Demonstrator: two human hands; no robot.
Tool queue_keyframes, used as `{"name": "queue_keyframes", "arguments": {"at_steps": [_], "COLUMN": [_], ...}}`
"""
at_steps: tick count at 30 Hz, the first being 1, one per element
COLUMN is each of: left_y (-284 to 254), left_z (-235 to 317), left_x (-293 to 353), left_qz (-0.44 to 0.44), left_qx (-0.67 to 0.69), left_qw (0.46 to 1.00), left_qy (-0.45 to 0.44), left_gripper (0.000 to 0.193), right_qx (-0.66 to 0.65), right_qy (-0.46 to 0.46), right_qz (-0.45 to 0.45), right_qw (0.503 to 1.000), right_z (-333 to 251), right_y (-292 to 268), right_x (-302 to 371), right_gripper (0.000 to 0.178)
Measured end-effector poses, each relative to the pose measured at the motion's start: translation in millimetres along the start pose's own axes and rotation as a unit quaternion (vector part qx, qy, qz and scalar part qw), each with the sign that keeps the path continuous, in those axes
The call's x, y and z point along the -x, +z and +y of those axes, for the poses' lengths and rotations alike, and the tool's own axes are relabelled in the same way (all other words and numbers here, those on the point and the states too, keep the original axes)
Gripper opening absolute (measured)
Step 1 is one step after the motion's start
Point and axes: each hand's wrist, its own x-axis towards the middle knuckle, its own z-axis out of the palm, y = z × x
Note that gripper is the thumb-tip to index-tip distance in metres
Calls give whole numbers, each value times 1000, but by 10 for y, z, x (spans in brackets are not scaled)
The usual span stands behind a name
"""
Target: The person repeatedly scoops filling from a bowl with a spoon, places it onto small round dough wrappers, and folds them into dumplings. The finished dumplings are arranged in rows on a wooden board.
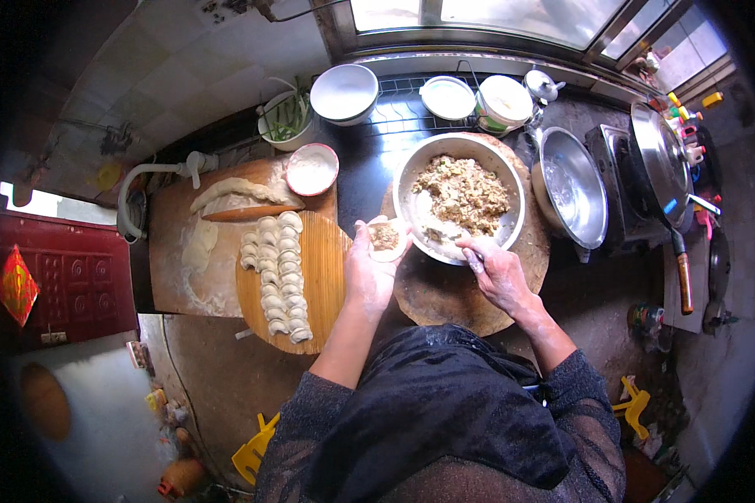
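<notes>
My left hand (371,270) holds a round dumpling wrapper (386,237) on its fingers, with a lump of filling in the middle. Over the near rim of a big white bowl (400,191), my right hand (503,275) is closed on what looks like a spoon (446,230), its end in the bowl. Brownish chopped filling (470,186) fills much of that bowl, which stands on a thick round chopping block (419,300). Left of my left hand, several folded dumplings (287,268) lie in rows on a round wooden board (331,256).
A floured board (172,272) bears a dough strip (243,191), a rolling pin (252,213) and a flour bowl (313,168). Behind stand a pot of green onions (288,120) and white bowls (345,92). At right are a steel basin (572,184) and a lidded wok (661,168).
</notes>
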Motion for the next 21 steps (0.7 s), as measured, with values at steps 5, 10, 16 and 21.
{"name": "queue_keyframes", "arguments": {"at_steps": [5,10,16,21], "left_y": [19,191,272,415], "left_z": [-16,-32,-152,-138], "left_x": [9,65,39,131], "left_qz": [18,-31,-43,-30], "left_qx": [44,82,91,46], "left_qw": [998,994,992,995], "left_qy": [-30,-72,-81,-81], "left_gripper": [37,36,36,33], "right_qx": [-277,-319,-29,-214], "right_qy": [224,149,-180,-10], "right_qz": [58,122,101,167], "right_qw": [932,928,978,962], "right_z": [24,-415,-487,-425], "right_y": [-109,-308,-277,-329], "right_x": [24,-63,26,136], "right_gripper": [20,25,19,17]}}
